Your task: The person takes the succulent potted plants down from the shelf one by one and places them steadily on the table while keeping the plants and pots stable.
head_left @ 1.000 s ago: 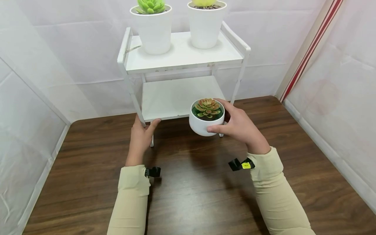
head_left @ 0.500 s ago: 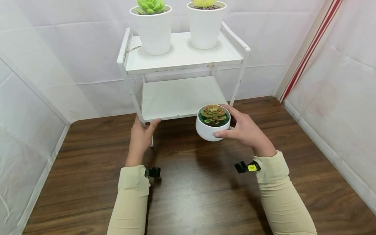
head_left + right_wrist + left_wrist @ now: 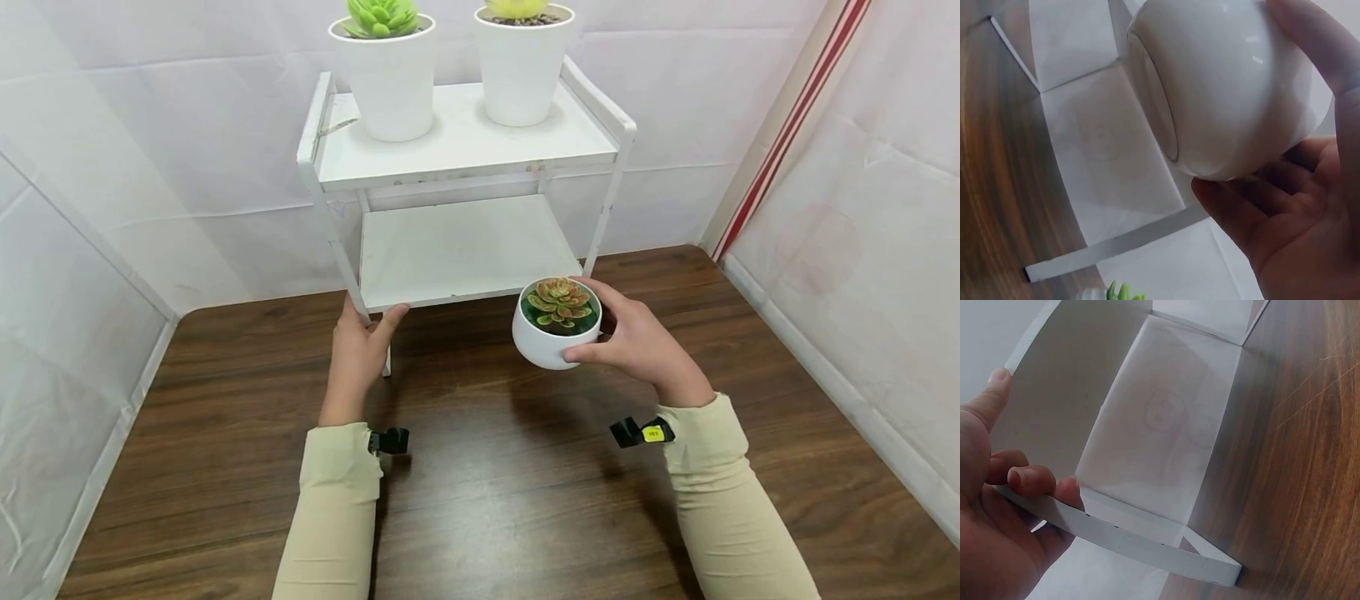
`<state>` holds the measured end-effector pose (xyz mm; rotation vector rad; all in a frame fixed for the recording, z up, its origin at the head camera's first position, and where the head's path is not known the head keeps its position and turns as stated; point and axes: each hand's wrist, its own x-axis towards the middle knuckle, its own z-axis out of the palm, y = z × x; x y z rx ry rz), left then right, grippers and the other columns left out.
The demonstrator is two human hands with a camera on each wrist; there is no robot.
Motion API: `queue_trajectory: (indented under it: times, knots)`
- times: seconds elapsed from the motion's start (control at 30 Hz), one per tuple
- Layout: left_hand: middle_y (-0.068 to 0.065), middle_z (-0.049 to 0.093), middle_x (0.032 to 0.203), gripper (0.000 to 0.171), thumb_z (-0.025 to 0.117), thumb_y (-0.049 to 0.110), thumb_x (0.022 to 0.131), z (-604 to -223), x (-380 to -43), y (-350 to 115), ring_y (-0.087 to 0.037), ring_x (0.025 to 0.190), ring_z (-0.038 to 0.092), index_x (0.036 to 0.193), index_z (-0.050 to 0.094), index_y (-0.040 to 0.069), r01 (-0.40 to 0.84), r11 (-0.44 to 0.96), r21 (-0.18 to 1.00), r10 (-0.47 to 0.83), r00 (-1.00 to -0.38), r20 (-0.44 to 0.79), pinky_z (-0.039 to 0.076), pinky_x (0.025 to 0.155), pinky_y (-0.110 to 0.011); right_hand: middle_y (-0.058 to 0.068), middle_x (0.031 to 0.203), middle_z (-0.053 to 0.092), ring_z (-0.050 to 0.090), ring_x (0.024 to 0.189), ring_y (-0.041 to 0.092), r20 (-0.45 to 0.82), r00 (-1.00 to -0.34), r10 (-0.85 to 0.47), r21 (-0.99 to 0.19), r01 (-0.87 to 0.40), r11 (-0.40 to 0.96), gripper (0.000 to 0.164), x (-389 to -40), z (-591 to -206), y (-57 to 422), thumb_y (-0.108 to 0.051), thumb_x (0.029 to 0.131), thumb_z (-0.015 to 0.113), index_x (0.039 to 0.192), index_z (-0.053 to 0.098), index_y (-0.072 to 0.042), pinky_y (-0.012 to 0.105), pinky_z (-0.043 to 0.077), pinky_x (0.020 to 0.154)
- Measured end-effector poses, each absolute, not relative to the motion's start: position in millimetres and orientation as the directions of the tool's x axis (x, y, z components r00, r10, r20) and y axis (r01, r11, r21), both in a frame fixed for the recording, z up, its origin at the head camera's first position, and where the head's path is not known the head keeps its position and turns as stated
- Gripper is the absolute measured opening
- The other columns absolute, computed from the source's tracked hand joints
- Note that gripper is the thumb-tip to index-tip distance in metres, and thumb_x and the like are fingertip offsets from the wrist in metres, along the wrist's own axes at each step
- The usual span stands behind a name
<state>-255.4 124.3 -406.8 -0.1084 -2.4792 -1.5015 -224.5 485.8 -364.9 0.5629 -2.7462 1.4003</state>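
Observation:
A white two-tier shelf [image 3: 457, 250] stands on the wooden table. At its front left corner my left hand [image 3: 358, 354] grips the leg, the thumb along the lower board's front edge. In the left wrist view the fingers [image 3: 1032, 480] curl around the white leg. My right hand [image 3: 637, 342] holds a round white pot [image 3: 546, 348] with a reddish-green succulent [image 3: 559, 302] by its right side. The pot is off the table, in front of the lower board's right end. In the right wrist view the pot's bottom rim shows, the thumb on one side and fingers on the other.
Two taller white pots, one with a green succulent [image 3: 393, 87] and one with a yellow plant [image 3: 519, 71], stand on the top board. White sheeting [image 3: 247, 150] hangs behind and at both sides. A small green plant [image 3: 1124, 292] shows at the right wrist view's bottom edge.
My right hand has moved right and toward me with the potted succulent, away from the lower board. My left hand keeps its hold on the shelf leg.

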Motion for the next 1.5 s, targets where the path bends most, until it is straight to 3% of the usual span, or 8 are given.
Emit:
queue_trajectory:
  times: [0.7,0.9,1.17,1.5]
  knots:
    - [-0.016,0.045,0.147,0.083,0.060,0.057,0.089,-407,-256,125,-0.030,0.123,0.056,0.153,0.024,0.019,0.195,0.467,0.862,-0.057,-0.967,0.250,0.048,0.100,-0.049,-0.001,0.129,0.058,0.058,0.109,0.012,0.166,-0.931,-0.325,-0.755,-0.333,0.565,0.090,-222,-386,502,-0.024,0.069,0.089,0.144,0.042,-0.029,0.015,0.048,0.086]
    - [-0.017,0.047,0.145,0.084,0.061,0.057,0.089,-407,-256,125,-0.031,0.114,0.061,0.154,0.022,0.021,0.187,0.446,0.875,-0.054,-0.970,0.235,0.048,0.097,-0.049,0.000,0.129,0.059,0.058,0.108,0.009,0.161,-0.935,-0.316,-0.762,-0.321,0.562,0.091,-220,-390,506,-0.022,0.068,0.090,0.145,0.041,-0.028,0.015,0.048,0.086]
    - [-0.013,0.042,0.150,0.084,0.061,0.057,0.088,-406,-257,125,-0.027,0.126,0.055,0.154,0.021,0.022,0.202,0.433,0.878,-0.048,-0.968,0.246,0.047,0.101,-0.047,0.000,0.129,0.060,0.058,0.107,0.007,0.155,-0.940,-0.303,-0.758,-0.310,0.574,0.092,-219,-393,511,-0.023,0.067,0.091,0.144,0.041,-0.031,0.014,0.047,0.085]
    - [-0.015,0.044,0.148,0.084,0.061,0.057,0.088,-406,-257,124,-0.029,0.121,0.058,0.153,0.023,0.021,0.195,0.440,0.877,-0.055,-0.968,0.243,0.048,0.100,-0.048,0.002,0.131,0.059,0.057,0.108,0.003,0.160,-0.940,-0.301,-0.763,-0.311,0.567,0.093,-221,-402,518,-0.021,0.067,0.091,0.145,0.041,-0.028,0.011,0.046,0.086]
